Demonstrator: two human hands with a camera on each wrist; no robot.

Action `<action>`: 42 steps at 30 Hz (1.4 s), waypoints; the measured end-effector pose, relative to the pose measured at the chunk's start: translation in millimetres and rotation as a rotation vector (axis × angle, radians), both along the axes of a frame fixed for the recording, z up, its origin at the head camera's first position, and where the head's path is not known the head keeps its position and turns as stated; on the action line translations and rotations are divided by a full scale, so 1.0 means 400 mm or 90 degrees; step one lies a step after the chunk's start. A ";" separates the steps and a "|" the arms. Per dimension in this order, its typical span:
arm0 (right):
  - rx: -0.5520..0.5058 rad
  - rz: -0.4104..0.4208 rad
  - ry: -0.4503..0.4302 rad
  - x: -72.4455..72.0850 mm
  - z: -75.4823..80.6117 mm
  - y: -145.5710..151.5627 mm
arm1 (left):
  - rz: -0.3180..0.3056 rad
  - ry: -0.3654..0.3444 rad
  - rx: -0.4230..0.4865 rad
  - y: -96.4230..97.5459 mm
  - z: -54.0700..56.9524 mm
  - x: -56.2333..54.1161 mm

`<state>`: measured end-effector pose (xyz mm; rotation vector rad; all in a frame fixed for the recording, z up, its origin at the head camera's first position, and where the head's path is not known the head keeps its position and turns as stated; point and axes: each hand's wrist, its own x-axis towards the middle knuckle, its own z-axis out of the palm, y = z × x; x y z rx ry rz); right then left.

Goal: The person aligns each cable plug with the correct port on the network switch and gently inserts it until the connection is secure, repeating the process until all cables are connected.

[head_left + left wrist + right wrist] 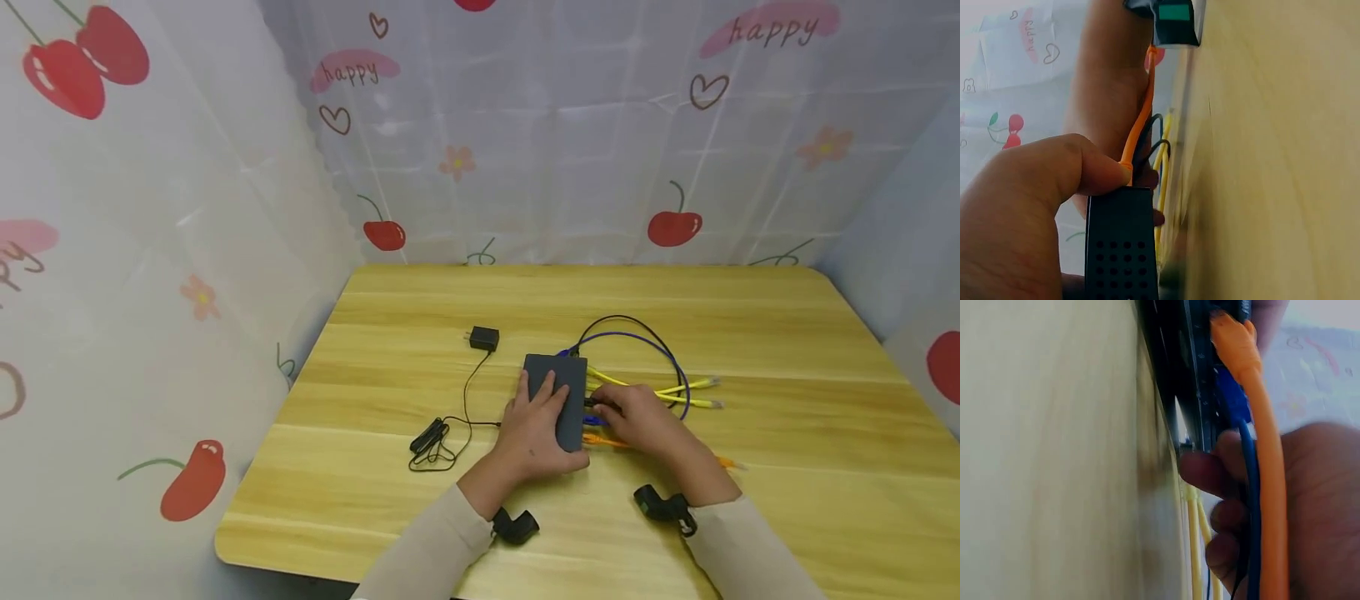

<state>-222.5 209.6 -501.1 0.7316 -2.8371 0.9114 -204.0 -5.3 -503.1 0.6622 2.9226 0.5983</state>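
Observation:
A flat black network switch lies on the wooden table, its row of ports facing right. My left hand rests on top with fingers spread; its thumb lies at the near port-side corner, beside the orange network cable. With bent fingers my right hand pinches the plug end of a black cable at the ports. Whether that plug is fully seated is hidden by the fingers. Right beside it, a blue plug and an orange plug sit in ports.
Yellow cables stretch out to the right with loose ends. A blue cable loops behind the right hand. To the left are a black power adapter and its bundled cord. A patterned curtain borders the table.

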 end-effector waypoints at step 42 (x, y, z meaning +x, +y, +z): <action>0.100 -0.190 -0.132 -0.041 0.068 0.070 | -0.005 0.004 -0.002 -0.002 -0.005 0.000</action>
